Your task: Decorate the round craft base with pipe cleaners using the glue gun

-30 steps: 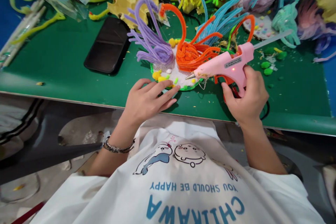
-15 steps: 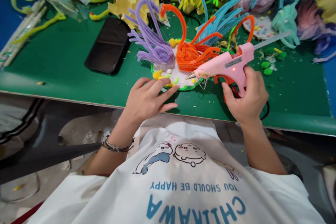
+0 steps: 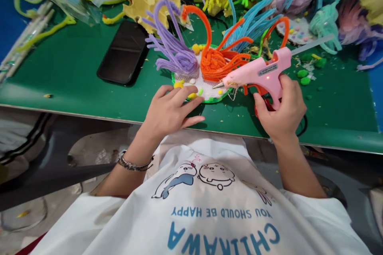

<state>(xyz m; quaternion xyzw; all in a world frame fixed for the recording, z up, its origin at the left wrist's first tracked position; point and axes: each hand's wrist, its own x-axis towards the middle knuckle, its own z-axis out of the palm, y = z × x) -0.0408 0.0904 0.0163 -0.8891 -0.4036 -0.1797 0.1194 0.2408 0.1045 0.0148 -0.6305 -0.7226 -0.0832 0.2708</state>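
Note:
My right hand (image 3: 283,109) is wrapped round the handle of a pink hot glue gun (image 3: 263,72), with a clear glue stick (image 3: 312,45) out of its back and its light lit. The metal nozzle points left over a white, green-edged base (image 3: 206,92). My left hand (image 3: 173,109) has its fingers spread at the base's near left edge, apparently touching it. On the base stand a purple pipe-cleaner swan (image 3: 182,57) and an orange pipe-cleaner swan (image 3: 217,63). Small yellow pompoms (image 3: 178,84) lie near my left fingertips, partly hidden.
A black phone (image 3: 122,52) lies left of the base. Behind are torn yellow cardboard (image 3: 154,4), blue pipe cleaners (image 3: 251,24) and several colourful bundles. Green pompoms (image 3: 305,81) and scraps lie right on the green table (image 3: 60,75). Its near edge runs before my body.
My left hand has shifted very slightly, its fingers a little more bent. The glue gun stays almost in the same place, tilted a touch.

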